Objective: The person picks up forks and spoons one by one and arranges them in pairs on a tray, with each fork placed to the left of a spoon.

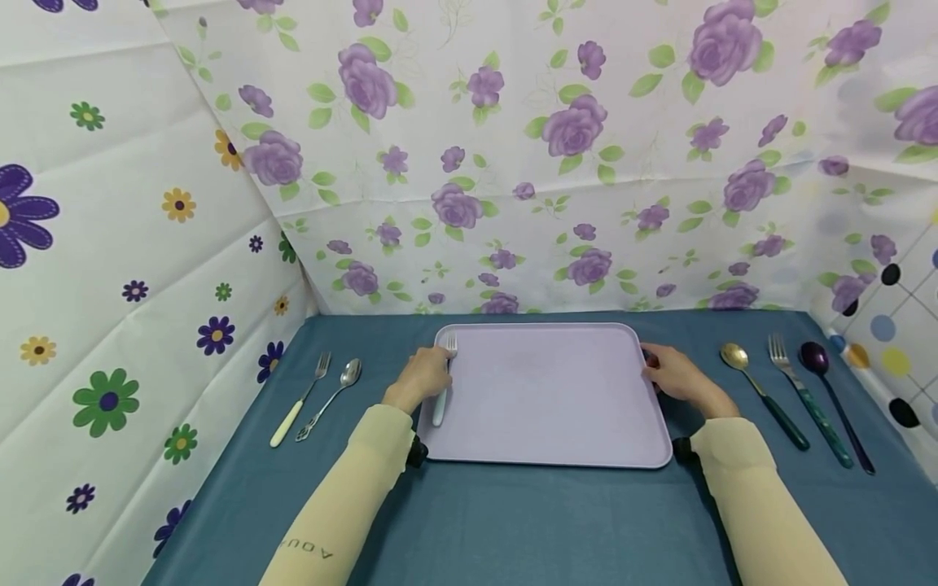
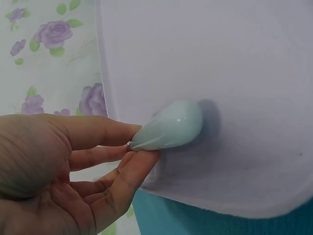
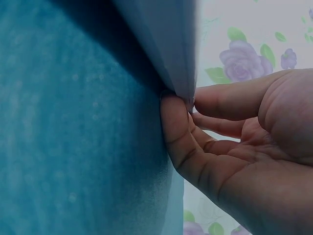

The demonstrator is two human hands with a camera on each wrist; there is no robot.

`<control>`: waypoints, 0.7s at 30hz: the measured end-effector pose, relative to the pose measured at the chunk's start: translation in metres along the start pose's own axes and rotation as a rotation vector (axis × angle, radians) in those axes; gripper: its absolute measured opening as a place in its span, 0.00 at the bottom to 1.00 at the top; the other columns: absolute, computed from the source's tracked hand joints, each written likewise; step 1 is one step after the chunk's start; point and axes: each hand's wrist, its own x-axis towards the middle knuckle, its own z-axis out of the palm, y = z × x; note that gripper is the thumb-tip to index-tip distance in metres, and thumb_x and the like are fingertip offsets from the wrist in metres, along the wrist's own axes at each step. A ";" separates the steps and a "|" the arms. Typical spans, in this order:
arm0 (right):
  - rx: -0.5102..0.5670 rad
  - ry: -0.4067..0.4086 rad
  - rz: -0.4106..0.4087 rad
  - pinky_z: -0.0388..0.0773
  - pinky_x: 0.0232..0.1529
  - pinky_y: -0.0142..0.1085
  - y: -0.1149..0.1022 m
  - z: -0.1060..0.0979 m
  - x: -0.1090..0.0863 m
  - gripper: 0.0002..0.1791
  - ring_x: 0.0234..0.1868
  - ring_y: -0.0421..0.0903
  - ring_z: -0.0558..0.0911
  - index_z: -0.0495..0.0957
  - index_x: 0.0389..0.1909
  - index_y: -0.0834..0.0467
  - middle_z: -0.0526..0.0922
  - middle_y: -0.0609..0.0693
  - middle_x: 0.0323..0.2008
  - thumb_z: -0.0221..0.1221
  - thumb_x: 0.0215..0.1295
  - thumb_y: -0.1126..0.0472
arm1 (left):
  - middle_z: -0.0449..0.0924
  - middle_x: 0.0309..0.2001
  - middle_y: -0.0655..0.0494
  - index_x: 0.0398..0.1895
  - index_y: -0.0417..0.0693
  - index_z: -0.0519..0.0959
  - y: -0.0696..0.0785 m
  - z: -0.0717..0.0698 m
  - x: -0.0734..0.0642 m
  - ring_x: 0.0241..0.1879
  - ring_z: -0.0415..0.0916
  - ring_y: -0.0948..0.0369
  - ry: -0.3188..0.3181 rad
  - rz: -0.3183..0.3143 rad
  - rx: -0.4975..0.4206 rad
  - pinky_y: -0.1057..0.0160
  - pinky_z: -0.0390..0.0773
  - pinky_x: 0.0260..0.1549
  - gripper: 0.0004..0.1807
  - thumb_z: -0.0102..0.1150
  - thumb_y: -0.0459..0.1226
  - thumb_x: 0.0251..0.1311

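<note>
A pale lilac rectangular tray [image 1: 550,395] lies on the blue-green cloth. Over its left side, my left hand [image 1: 421,379] pinches a fork [image 1: 440,408] with a pale mint handle, tines pointing to the back. In the left wrist view the rounded handle end [image 2: 173,125] sticks out past the thumb and fingers, close above the tray, and a shadow falls beside it; whether it touches I cannot tell. My right hand [image 1: 681,376] holds the tray's right edge. The right wrist view shows thumb and fingers on either side of that tray edge [image 3: 164,44].
Left of the tray lie a cream-handled fork [image 1: 299,402] and a silver spoon [image 1: 330,399]. To the right are a gold spoon [image 1: 762,395] with a dark green handle, a green-handled fork [image 1: 809,399] and a dark purple spoon [image 1: 837,403]. Flowered sheets [image 1: 513,163] hang behind and beside the table.
</note>
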 end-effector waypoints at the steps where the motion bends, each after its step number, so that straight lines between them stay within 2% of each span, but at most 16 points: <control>1: 0.002 0.000 0.001 0.85 0.35 0.43 0.000 0.000 0.000 0.31 0.35 0.51 0.83 0.54 0.74 0.81 0.79 0.68 0.43 0.50 0.76 0.71 | 0.71 0.19 0.53 0.73 0.40 0.74 0.000 0.000 0.000 0.17 0.65 0.61 0.003 0.003 0.004 0.65 0.71 0.18 0.29 0.61 0.28 0.67; 3: 0.006 0.002 0.005 0.85 0.36 0.43 0.000 0.000 0.000 0.31 0.36 0.51 0.83 0.54 0.74 0.81 0.79 0.68 0.43 0.50 0.76 0.71 | 0.80 0.25 0.49 0.73 0.41 0.74 0.000 0.001 0.000 0.18 0.68 0.60 0.006 0.006 0.013 0.65 0.72 0.18 0.29 0.62 0.28 0.67; 5: 0.008 0.004 0.008 0.85 0.36 0.43 0.000 0.000 0.000 0.31 0.36 0.52 0.83 0.54 0.74 0.81 0.79 0.68 0.43 0.50 0.76 0.71 | 0.86 0.37 0.43 0.73 0.41 0.74 -0.001 0.002 0.000 0.21 0.72 0.59 0.014 0.011 0.026 0.64 0.74 0.19 0.30 0.62 0.28 0.67; 7: 0.010 0.006 0.008 0.85 0.36 0.43 0.001 0.001 0.000 0.31 0.36 0.52 0.82 0.54 0.74 0.81 0.79 0.68 0.43 0.50 0.76 0.71 | 0.86 0.49 0.38 0.73 0.41 0.74 -0.001 0.003 0.000 0.23 0.75 0.57 0.017 0.011 0.029 0.63 0.76 0.20 0.30 0.62 0.28 0.67; 11: 0.008 0.005 0.002 0.85 0.35 0.43 0.001 0.002 0.000 0.31 0.35 0.51 0.83 0.54 0.74 0.81 0.79 0.67 0.43 0.50 0.76 0.72 | 0.80 0.61 0.35 0.73 0.41 0.74 -0.002 0.005 0.000 0.27 0.79 0.55 0.016 0.012 0.036 0.61 0.78 0.23 0.29 0.60 0.27 0.67; 17: 0.019 -0.001 0.008 0.85 0.35 0.43 0.000 0.002 0.000 0.31 0.36 0.52 0.83 0.54 0.74 0.81 0.78 0.67 0.43 0.50 0.76 0.72 | 0.81 0.60 0.34 0.71 0.41 0.76 -0.003 0.007 0.001 0.30 0.80 0.54 0.018 0.015 0.055 0.59 0.80 0.25 0.27 0.60 0.27 0.67; 21: 0.016 -0.001 0.016 0.85 0.37 0.44 0.000 0.001 0.000 0.32 0.37 0.52 0.82 0.53 0.75 0.80 0.78 0.68 0.44 0.50 0.77 0.71 | 0.84 0.52 0.36 0.63 0.40 0.82 -0.003 0.008 0.005 0.31 0.80 0.53 0.028 0.015 0.074 0.58 0.82 0.26 0.21 0.60 0.27 0.67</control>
